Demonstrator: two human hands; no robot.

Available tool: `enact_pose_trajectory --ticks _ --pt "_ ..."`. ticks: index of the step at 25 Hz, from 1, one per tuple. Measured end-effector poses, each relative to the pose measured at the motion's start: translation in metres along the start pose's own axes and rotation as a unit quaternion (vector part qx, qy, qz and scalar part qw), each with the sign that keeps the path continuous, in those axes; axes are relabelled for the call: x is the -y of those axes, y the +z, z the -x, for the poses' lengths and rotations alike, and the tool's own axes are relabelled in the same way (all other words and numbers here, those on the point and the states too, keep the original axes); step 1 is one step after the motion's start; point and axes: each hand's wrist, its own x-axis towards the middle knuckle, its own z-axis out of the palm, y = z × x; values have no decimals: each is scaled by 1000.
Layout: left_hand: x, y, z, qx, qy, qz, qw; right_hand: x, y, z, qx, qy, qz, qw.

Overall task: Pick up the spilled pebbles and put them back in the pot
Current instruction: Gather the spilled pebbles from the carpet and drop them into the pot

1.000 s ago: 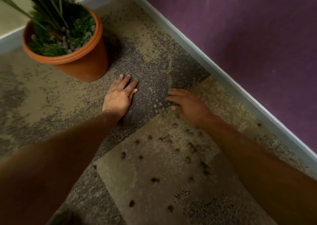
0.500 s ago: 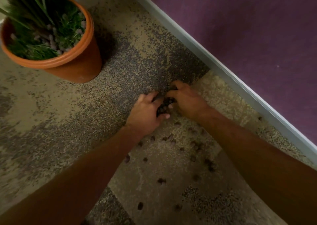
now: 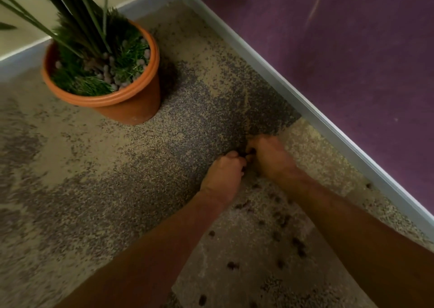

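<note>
Dark round pebbles (image 3: 245, 154) pinched between curled left hand (image 3: 223, 175) and right hand (image 3: 270, 157) may slip en route to the terracotta plastic pot (image 3: 131, 101) at ten o'clock.

pot (image 3: 131, 106): 1 | hands: 2 | loose pebbles (image 3: 277, 223): over a dozen, blurred

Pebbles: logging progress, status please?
Left hand and right hand cupped together over a pebble cluster. Loose pebbles remain on carpet. Pot unobstructed.
</note>
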Motion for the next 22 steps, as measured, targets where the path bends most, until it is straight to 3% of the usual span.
enact_pose_trajectory --ticks 3,6,9,11,16,19,22 --pt "5 -5 7 -29 -22 77 996 -5 3 12 -6 32 -91 995" --pt "11 -22 15 -89 -107 236 962 7 2 18 5 98 -326 940" --pt "19 -56 26 -139 -193 472 849 37 -4 18 -4 103 -451 887" --pt "25 -87 33 -173 -183 552 795 69 -11 14 2 74 -502 862" --pt "55 -176 53 -278 -127 561 769 156 -25 -3 43 -55 -498 864" --pt "86 -214 56 -342 -152 536 757 202 -21 -23 -12 -97 -470 877" --pt "114 -231 50 -368 -200 454 786 235 -9 -42 -25 -101 -438 893"
